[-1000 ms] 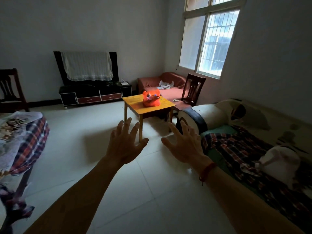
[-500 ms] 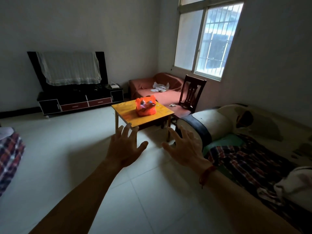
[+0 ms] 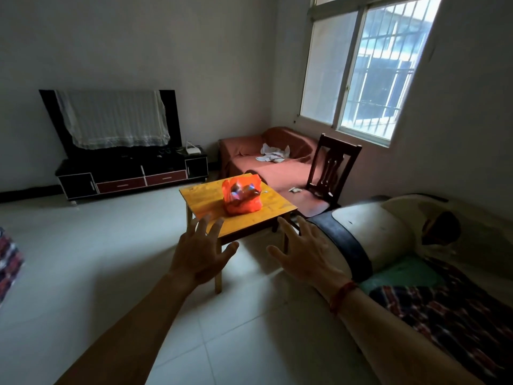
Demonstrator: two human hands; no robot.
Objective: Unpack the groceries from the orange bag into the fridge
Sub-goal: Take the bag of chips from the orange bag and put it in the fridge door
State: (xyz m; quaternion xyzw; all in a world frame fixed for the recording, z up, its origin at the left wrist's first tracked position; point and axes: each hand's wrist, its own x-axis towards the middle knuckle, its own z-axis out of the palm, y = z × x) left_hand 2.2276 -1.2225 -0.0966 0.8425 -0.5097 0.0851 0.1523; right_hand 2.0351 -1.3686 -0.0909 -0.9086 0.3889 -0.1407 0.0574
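Observation:
An orange plastic bag [image 3: 242, 198] stands on a small yellow wooden table [image 3: 206, 209] in the middle of the room, its top open with dark packets showing inside. My left hand [image 3: 200, 252] and my right hand [image 3: 306, 254] are stretched out in front of me, fingers spread, holding nothing. Both hover short of the table's near edge and are apart from the bag. No fridge is in view.
A sofa [image 3: 388, 245] with a plaid blanket [image 3: 449, 315] runs along the right. A dark wooden chair [image 3: 331, 168] and a red couch [image 3: 266, 159] stand behind the table. A black TV stand [image 3: 130, 173] lines the far wall. Pale tiled floor [image 3: 97, 259] stretches to the left.
The table and bag have grown larger and nearer as I moved toward them. The view has swung right, so the plaid-covered thing at the left has almost left the frame.

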